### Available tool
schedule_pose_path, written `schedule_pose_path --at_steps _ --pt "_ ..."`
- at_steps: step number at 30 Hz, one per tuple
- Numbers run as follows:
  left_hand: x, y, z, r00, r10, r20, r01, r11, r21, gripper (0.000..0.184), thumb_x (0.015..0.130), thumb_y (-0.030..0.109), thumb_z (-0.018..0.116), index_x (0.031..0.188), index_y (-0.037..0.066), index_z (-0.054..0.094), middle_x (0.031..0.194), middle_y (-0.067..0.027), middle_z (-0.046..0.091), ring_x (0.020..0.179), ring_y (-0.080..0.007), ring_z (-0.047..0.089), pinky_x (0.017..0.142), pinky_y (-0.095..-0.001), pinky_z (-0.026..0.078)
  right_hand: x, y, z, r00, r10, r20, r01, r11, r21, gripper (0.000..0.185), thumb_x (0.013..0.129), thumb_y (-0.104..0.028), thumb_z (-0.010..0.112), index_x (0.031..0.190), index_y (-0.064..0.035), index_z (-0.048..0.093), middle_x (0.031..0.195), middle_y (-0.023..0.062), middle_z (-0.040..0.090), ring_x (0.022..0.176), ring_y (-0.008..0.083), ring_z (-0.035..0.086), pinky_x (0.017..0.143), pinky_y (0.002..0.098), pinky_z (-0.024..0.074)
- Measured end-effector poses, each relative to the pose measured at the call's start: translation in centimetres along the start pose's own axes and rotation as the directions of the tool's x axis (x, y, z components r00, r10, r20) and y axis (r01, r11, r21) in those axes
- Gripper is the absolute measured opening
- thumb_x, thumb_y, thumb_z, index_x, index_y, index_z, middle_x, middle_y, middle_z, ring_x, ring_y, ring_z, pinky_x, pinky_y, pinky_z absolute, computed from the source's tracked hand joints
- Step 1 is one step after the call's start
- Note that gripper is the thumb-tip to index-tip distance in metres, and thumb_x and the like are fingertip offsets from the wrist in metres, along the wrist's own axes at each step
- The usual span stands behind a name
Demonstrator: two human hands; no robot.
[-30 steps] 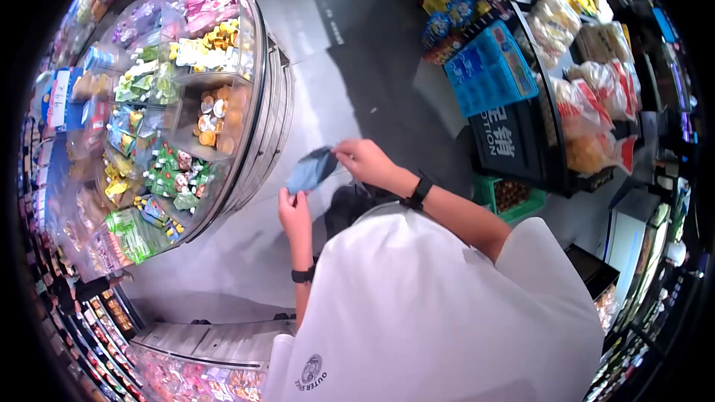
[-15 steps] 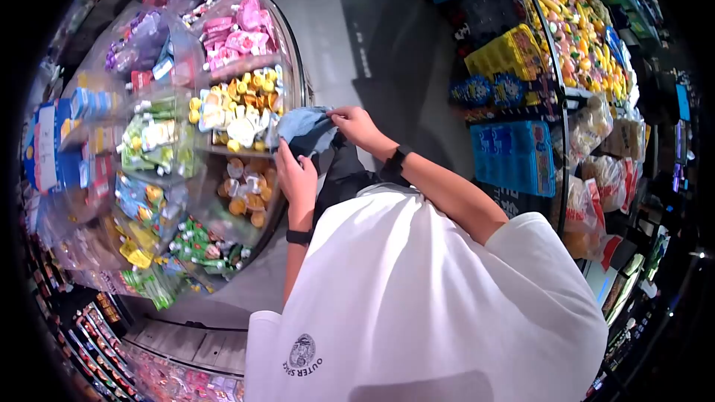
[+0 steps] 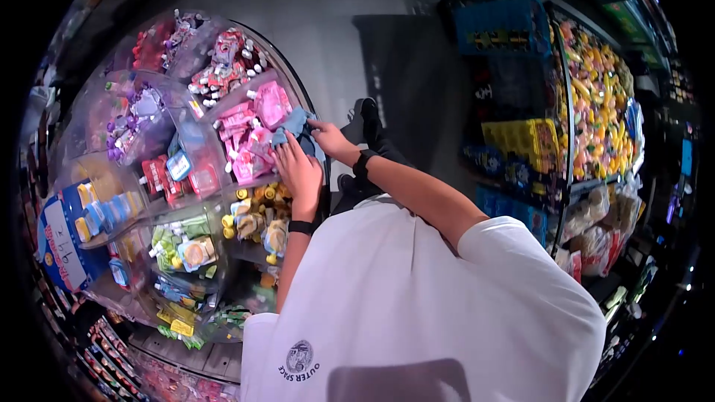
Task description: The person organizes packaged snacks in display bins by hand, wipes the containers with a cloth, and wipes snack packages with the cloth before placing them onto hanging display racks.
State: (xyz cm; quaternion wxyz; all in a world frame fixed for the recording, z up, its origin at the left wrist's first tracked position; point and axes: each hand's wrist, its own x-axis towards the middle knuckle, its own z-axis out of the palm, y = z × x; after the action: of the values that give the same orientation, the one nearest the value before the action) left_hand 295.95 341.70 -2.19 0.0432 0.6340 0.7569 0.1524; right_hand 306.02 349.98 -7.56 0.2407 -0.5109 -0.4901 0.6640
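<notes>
A crumpled blue cloth [image 3: 298,123] lies over the rim of the round display, beside the pink pouches [image 3: 252,134]. My right hand [image 3: 334,142] pinches its near right side between thumb and fingers. My left hand [image 3: 299,173] rests on the cloth's lower edge at the rim, fingers close together and bent onto it; the fingertips are partly hidden by the cloth. Just below my left hand is a compartment of yellow-capped pouches [image 3: 257,216]. Both wrists wear black bands.
The round display has clear dividers [image 3: 216,160] between several kinds of capped pouches. A blue price sign [image 3: 63,238] stands at its left. To the right, across the grey floor [image 3: 313,37], are a yellow crate [image 3: 521,143], a blue crate [image 3: 503,22] and a bin of yellow-orange items [image 3: 596,104].
The view has shifted along the display. Both hands, with the cloth, have moved from beside the yellow-capped pouches to the rim by the pink ones. The cloth is now more bunched.
</notes>
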Motion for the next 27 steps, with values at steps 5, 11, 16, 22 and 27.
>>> schedule_pose_path --at_steps 5,11,16,22,27 --pt "5.4 0.5 4.6 0.98 -0.194 0.039 0.186 0.971 0.153 0.078 0.08 0.01 0.06 0.151 -0.007 0.031 0.132 -0.0234 0.052 0.133 -0.0397 0.043 0.119 -0.0548 0.023 9.0 1.2 -1.5 0.921 0.05 0.387 0.0 0.992 -0.129 0.049 0.093 -0.014 0.055 0.138 0.0058 0.053 0.102 0.018 0.069 0.092 0.0221 0.065 0.08 0.0348 0.0512" --pt "14.0 1.3 5.0 0.956 -0.278 0.099 0.25 0.942 0.225 0.082 0.074 0.011 0.062 0.148 -0.009 0.033 0.128 -0.0236 0.052 0.127 -0.0408 0.046 0.121 -0.0542 0.02 17.7 -3.7 -2.5 0.823 0.267 0.501 -0.328 0.944 0.035 0.033 0.089 0.001 0.055 0.121 0.0024 0.064 0.113 0.0099 0.068 0.101 0.0195 0.06 0.089 0.0341 0.0478" --pt "23.2 0.5 5.8 0.919 -0.379 0.106 0.346 0.906 0.242 0.079 0.078 0.015 0.061 0.148 -0.008 0.034 0.138 -0.0242 0.048 0.135 -0.0406 0.04 0.121 -0.0558 0.019 27.0 -7.4 -2.4 0.805 0.213 0.554 -0.373 0.908 0.191 0.036 0.088 0.003 0.054 0.122 0.0024 0.064 0.116 0.0108 0.069 0.108 0.0202 0.061 0.096 0.0328 0.0466" --pt "34.2 -1.0 5.9 0.908 -0.409 0.089 0.396 0.909 0.132 0.08 0.079 0.018 0.062 0.15 -0.006 0.033 0.135 -0.023 0.05 0.134 -0.0395 0.042 0.121 -0.0562 0.018 35.9 -12.5 -2.9 0.682 0.319 0.658 -0.377 0.925 -0.057 0.033 0.09 -0.002 0.051 0.118 0.0087 0.062 0.105 0.0117 0.066 0.094 0.0187 0.06 0.079 0.0347 0.0508" --pt "45.1 -3.1 5.3 0.868 -0.426 0.255 0.426 0.903 0.059 0.074 0.082 0.017 0.062 0.147 -0.006 0.037 0.136 -0.0225 0.051 0.135 -0.0391 0.042 0.119 -0.0554 0.022 45.5 -20.7 -5.0 0.622 0.391 0.679 -0.53 0.848 -0.002 0.012 0.089 -0.001 0.054 0.096 0.0034 0.062 0.085 0.0052 0.058 0.072 0.014 0.054 0.06 0.031 0.0443"
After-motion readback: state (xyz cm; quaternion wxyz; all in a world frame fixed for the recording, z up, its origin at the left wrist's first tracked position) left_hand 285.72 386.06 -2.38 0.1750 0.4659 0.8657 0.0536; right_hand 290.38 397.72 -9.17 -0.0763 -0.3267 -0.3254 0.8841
